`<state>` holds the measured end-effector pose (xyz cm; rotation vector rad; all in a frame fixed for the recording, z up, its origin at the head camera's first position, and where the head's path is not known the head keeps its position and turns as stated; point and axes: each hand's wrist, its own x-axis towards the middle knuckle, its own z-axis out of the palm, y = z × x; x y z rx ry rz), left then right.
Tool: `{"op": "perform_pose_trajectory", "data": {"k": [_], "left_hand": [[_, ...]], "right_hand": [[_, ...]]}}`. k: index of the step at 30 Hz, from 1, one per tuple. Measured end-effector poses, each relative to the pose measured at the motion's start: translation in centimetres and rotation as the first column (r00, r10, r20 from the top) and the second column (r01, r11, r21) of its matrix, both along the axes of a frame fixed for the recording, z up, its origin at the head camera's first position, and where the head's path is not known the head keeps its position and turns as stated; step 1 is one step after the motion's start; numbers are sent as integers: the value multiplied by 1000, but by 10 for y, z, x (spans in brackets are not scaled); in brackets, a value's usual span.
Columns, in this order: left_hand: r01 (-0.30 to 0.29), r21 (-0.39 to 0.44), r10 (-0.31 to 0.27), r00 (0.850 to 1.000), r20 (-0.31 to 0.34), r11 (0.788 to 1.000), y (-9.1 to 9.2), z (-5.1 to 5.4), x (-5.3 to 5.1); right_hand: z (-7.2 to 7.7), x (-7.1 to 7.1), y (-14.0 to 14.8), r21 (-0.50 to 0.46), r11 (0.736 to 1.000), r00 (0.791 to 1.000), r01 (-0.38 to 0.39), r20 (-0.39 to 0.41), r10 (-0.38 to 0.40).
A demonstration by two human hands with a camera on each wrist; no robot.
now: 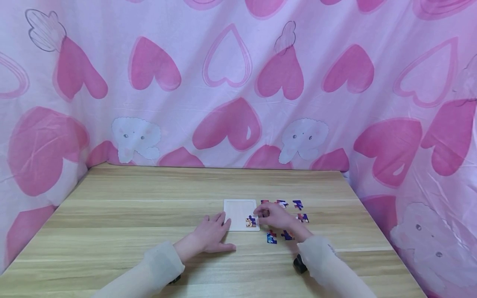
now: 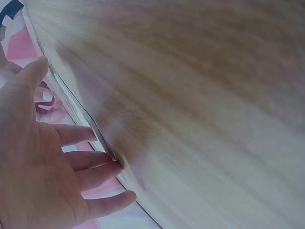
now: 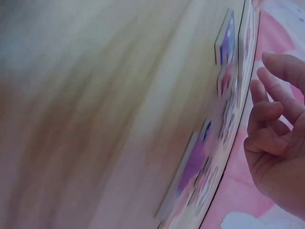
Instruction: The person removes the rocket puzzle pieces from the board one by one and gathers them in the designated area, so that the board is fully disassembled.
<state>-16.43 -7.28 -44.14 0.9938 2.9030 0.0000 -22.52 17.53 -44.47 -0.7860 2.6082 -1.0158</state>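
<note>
A pale, shallow puzzle board [image 1: 235, 207] lies on the table, with one jigsaw piece [image 1: 251, 222] in its lower right corner. My left hand [image 1: 212, 234] rests at the board's left edge, its fingers spread and nearly straight. Over the board's right edge hovers my right hand [image 1: 275, 215], close to that piece. In the right wrist view, the thumb and forefinger of the right hand [image 3: 279, 124] stand apart with nothing seen between them, and the other fingers bend loosely.
Several loose jigsaw pieces lie right of the board, among them a blue piece [image 1: 271, 237], a purple piece [image 1: 297, 204] and a red-purple piece [image 1: 303, 217]. Some are partly hidden by the right hand. A pink heart-patterned curtain [image 1: 223, 82] surrounds the wooden table [image 1: 149, 190].
</note>
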Motion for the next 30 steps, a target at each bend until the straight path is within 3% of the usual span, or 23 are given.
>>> {"op": "perform_pose_trajectory", "data": {"k": [14,30], "left_hand": [[-6,-17,6,1000,-6,1000,1,-4,0],[-3,-19,3,1000,-14,1000,1,-4,-1]], "right_hand": [[-2,-4,-16,186,982,999,16,-43,-8],[-1,-6,-21,194,981,999,11,49,-21]]}}
